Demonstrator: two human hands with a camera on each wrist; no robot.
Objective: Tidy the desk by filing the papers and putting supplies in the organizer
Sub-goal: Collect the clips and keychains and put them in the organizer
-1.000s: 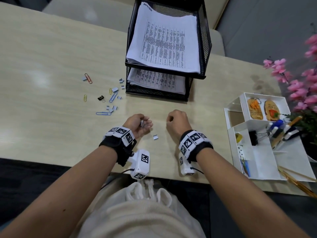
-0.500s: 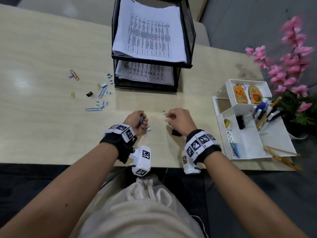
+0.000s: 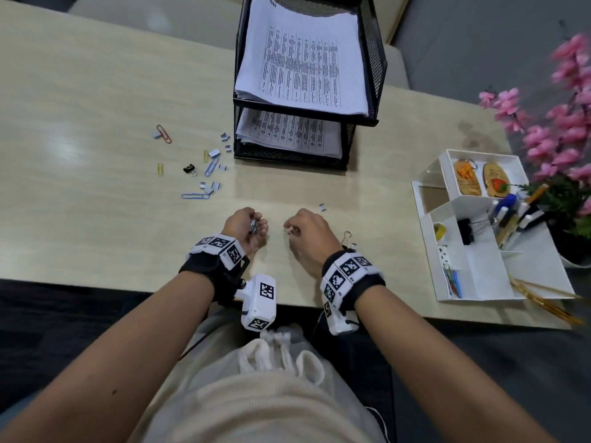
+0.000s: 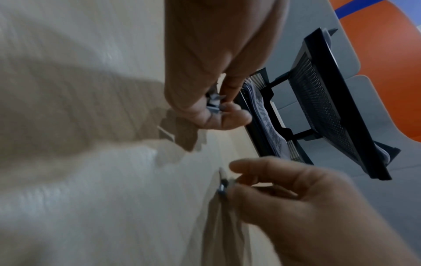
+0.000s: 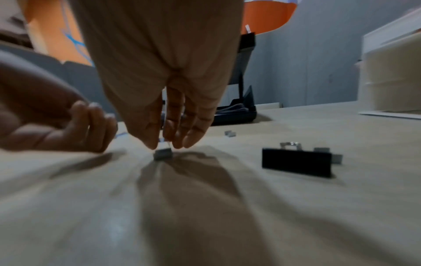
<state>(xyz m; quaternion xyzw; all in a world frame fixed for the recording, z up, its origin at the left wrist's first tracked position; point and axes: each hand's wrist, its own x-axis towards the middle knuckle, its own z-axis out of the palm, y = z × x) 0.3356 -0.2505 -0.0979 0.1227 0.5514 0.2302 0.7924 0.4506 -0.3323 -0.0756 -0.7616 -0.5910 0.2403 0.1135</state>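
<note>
Right hand (image 5: 164, 111) pinches staple strip (image 5: 163, 154) fingertip-held.

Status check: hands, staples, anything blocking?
Left hand holds gathered staples. Right hand pinching a staple strip off the desk. Black binder clip lies beside it, not blocking.

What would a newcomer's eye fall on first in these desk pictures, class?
Probably the two hands at the near desk edge: the left hand grips collected staple strips, while the right hand pinches another one off the desk. Next, the black mesh paper tray behind them, and the scattered paper clips to its left.
</note>
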